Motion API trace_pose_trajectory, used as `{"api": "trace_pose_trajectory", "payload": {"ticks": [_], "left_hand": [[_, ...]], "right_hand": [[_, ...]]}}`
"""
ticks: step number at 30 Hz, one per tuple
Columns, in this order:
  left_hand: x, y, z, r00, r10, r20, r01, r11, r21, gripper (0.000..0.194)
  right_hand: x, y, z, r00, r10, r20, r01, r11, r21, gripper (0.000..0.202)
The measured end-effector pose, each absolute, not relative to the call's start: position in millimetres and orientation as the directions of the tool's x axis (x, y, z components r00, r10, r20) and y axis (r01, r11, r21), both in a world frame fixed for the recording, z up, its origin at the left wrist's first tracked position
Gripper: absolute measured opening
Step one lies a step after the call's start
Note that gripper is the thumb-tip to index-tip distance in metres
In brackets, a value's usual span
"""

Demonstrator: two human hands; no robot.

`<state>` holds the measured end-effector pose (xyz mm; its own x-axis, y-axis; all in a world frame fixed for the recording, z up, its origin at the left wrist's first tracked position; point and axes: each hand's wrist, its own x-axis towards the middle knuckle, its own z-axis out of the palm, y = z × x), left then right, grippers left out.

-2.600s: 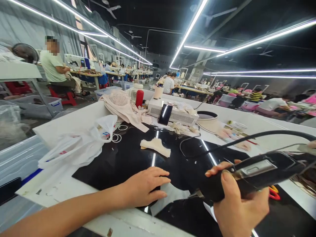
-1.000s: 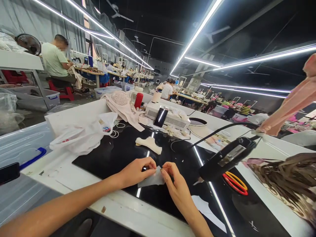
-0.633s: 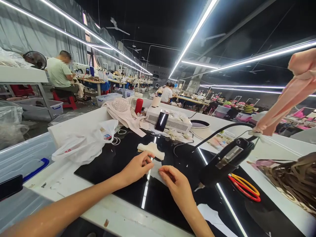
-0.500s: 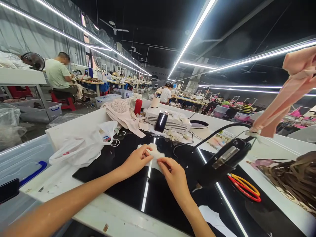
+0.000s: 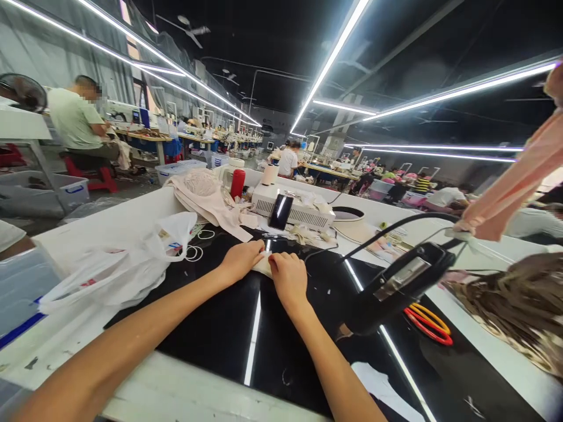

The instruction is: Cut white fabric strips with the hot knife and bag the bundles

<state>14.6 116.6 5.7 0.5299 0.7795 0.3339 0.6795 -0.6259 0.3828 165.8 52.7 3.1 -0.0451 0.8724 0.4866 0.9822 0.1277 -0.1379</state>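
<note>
A small cream piece of fabric (image 5: pixel 263 268) lies low over the glossy black board (image 5: pixel 220 334), mostly covered by my hands. My left hand (image 5: pixel 243 261) pinches its left side with the fingertips. On the other side, my right hand (image 5: pixel 289 278) has its fingers curled down and closed on the fabric's right part. The two hands are close together, a narrow gap between their fingertips. Right of my right hand hangs a black corded hand tool (image 5: pixel 396 287), tied up by a pink fabric strip (image 5: pixel 514 176); nothing touches it.
Behind the board stand a white vented box (image 5: pixel 303 211), a phone (image 5: pixel 280 212) and a red bottle (image 5: pixel 237 184). A white plastic bag (image 5: pixel 127 264) lies left. Red and orange handled scissors (image 5: pixel 428 325) and a white paper piece (image 5: pixel 382 387) lie right. A person (image 5: pixel 79 117) sits far left.
My hands have drawn closer together and moved slightly away from me, now covering more of the cream fabric. My right hand has turned knuckles up. The camera view has shifted a little.
</note>
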Motion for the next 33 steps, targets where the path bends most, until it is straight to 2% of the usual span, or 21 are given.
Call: {"api": "trace_pose_trajectory", "payload": {"ticks": [5, 10, 12, 15, 18, 21, 23, 27, 33], "left_hand": [[11.1, 122.2, 0.6, 0.590, 0.731, 0.342, 0.697, -0.675, 0.240, 0.019], [1.8, 128.6, 5.1, 0.626, 0.666, 0.406, 0.668, -0.726, 0.163, 0.025], [-3.1, 122.9, 7.9, 0.628, 0.640, 0.443, 0.660, -0.740, 0.133, 0.030], [-6.9, 104.1, 9.0, 0.657, 0.589, 0.471, 0.615, -0.780, 0.115, 0.034], [-2.0, 74.7, 6.2, 0.706, 0.575, 0.414, 0.546, -0.814, 0.199, 0.034], [12.0, 38.5, 3.6, 0.740, 0.604, 0.295, 0.501, -0.788, 0.359, 0.030], [24.9, 14.6, 3.7, 0.766, 0.616, 0.185, 0.476, -0.736, 0.481, 0.027], [51.0, -20.3, 4.7, 0.787, 0.615, 0.047, 0.465, -0.643, 0.608, 0.018], [72.0, -40.6, 2.4, 0.787, 0.617, 0.017, 0.419, -0.554, 0.720, 0.019]], "right_hand": [[152.9, 36.6, 8.7, -0.115, 0.870, 0.479, 0.987, 0.154, -0.043, 0.013], [136.8, -40.6, 13.9, -0.331, 0.809, 0.486, 0.926, 0.378, 0.002, 0.014], [140.3, -81.7, 7.3, -0.381, 0.779, 0.497, 0.893, 0.450, -0.022, 0.014], [165.8, -133.6, -7.1, -0.245, 0.736, 0.631, 0.869, 0.456, -0.195, 0.011], [204.9, -164.1, -17.7, -0.062, 0.784, 0.618, 0.892, 0.321, -0.318, 0.018], [236.7, -175.2, -24.1, 0.152, 0.805, 0.574, 0.893, 0.138, -0.430, 0.018], [247.4, -174.6, -28.2, 0.227, 0.806, 0.547, 0.883, 0.067, -0.464, 0.019], [249.5, -163.3, -38.2, 0.236, 0.828, 0.509, 0.857, 0.070, -0.511, 0.026], [247.1, -158.7, -43.9, 0.315, 0.824, 0.470, 0.731, 0.105, -0.674, 0.031]]}}
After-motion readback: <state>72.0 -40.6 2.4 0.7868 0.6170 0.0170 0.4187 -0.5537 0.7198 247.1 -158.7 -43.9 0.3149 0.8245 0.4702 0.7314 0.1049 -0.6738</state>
